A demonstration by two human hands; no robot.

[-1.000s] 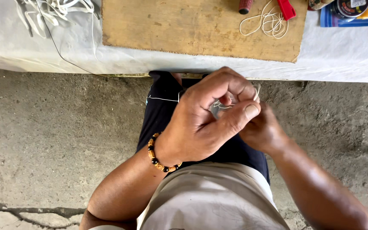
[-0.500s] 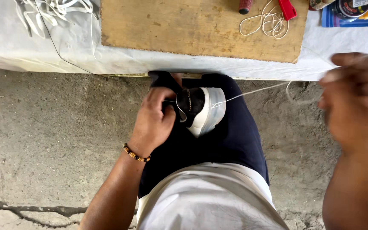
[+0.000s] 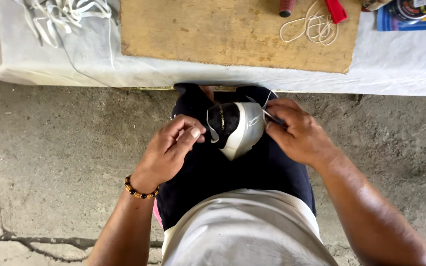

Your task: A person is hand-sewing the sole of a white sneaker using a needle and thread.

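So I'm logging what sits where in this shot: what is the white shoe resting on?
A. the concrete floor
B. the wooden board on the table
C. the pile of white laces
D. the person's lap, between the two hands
D: the white shoe lies on the dark-clothed lap, with the left hand at one side and the right hand at the other.

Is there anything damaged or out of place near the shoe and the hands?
Only small things: a crack runs across the concrete floor, and white laces lie tangled on the table cover. The shoe between both hands looks whole.
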